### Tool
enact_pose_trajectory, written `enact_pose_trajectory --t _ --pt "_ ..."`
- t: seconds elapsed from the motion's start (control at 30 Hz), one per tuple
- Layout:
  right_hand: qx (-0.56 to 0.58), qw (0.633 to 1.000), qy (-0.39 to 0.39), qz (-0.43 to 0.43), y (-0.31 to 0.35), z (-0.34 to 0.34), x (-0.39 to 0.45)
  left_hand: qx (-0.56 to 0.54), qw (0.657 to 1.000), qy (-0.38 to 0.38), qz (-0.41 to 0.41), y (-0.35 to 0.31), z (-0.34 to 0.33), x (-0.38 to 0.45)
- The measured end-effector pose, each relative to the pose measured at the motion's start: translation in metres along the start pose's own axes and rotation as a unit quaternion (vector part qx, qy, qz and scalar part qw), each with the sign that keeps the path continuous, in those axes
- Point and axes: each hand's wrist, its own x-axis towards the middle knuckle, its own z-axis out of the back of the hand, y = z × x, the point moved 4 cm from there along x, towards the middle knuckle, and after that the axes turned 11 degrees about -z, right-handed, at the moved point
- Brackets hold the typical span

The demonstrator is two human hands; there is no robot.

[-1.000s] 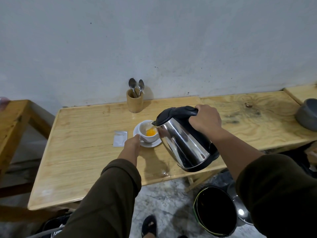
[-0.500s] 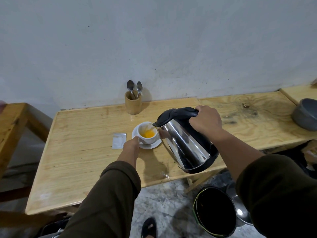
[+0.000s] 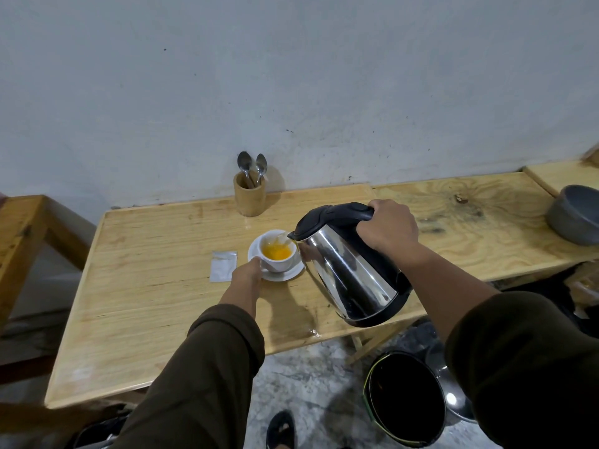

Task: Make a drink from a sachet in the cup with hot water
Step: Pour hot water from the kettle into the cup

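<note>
A white cup (image 3: 281, 262) stands on a white saucer (image 3: 296, 274) in the middle of the wooden table (image 3: 146, 286). Orange liquid fills its bottom. My right hand (image 3: 387, 229) grips the black handle of a steel kettle (image 3: 351, 273), tilted with its spout over the cup's rim, and water streams into the cup. My left hand (image 3: 248, 275) holds the cup and saucer at their near left side. A flat silver sachet (image 3: 223, 266) lies on the table just left of the saucer.
A wooden holder (image 3: 249, 195) with two spoons stands by the wall behind the cup. A grey bowl (image 3: 575, 218) sits at the far right. A black bin (image 3: 405, 398) stands on the floor below the table's front edge. Another wooden table (image 3: 22, 234) is at the left.
The kettle has tipped further, and the orange liquid in the cup has risen and spread. My left hand has stayed at the saucer.
</note>
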Motion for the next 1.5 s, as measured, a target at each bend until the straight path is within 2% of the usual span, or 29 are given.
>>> enact_pose_trajectory --t 0.9,1.13,1.2,1.27,1.4,1.5 --pt "0.000 1.000 -0.007 0.011 -0.001 0.001 -0.005 0.009 1.000 0.014 -0.008 -0.006 0.001 -0.013" --pt "0.064 0.998 0.003 -0.008 -0.024 0.006 0.000 0.022 0.999 0.003 -0.025 -0.004 0.000 -0.025" --pt "0.102 0.995 0.000 -0.020 -0.034 0.009 0.000 0.042 0.999 -0.014 -0.023 0.001 -0.001 -0.025" --pt "0.150 0.988 -0.005 -0.037 -0.046 0.012 0.000 0.112 0.992 -0.024 -0.056 0.005 -0.002 -0.026" --pt "0.232 0.968 -0.031 -0.093 -0.074 0.014 0.003 0.303 0.943 -0.019 -0.138 0.014 -0.016 -0.052" --pt "0.290 0.946 -0.059 -0.134 -0.097 0.016 0.008 0.365 0.916 -0.015 -0.166 0.031 -0.032 -0.066"
